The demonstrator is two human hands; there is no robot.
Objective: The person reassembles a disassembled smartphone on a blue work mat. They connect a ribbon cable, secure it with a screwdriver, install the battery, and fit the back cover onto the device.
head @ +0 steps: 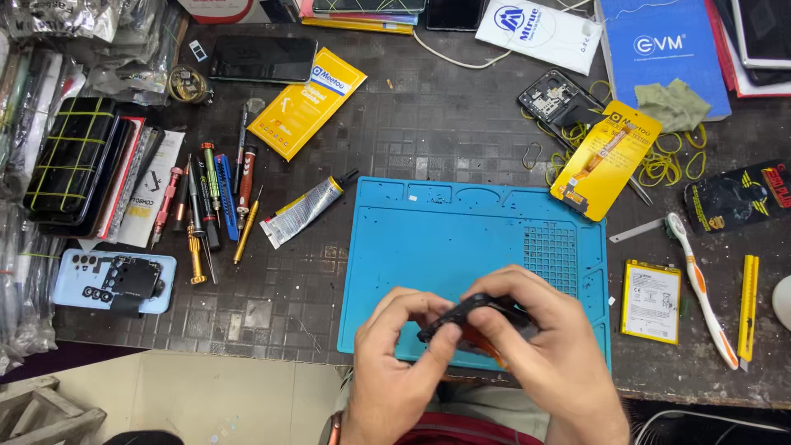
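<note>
Small black phone part (474, 311), flat and dark with an orange strip showing at its lower edge, sits pinched between both hands over the near edge of the blue work mat (428, 239). Left hand (400, 363): grip clamped on the part's left end, thumb and forefinger closed around it. Right hand (548, 350): grip clamped on the right end, fingers curled over the top, thumb beneath; most of the part is hidden under these fingers. Part is lifted off the mat, exact gap cannot be told. The mat lies directly beneath and beyond both grips, on the dark tiled counter (428, 124). Right of the right grip, near: a flat phone battery (651, 301); just beyond it a white and orange toothbrush (700, 288), then a yellow utility knife (748, 305) further right. Beyond the right grip, well apart: a yellow parts card (606, 161) lying among yellow rubber bands (667, 165), and an opened phone body (556, 99) past that. Left of the left grip and further off: a glue tube (301, 213), tilted, its nozzle toward the mat's far-left corner; left of it a row of screwdrivers (206, 206). Far left, near the counter's front edge: a pale blue phone back (111, 282) with black camera parts on it. Second yellow card (306, 103) lies beyond the glue tube.
</note>
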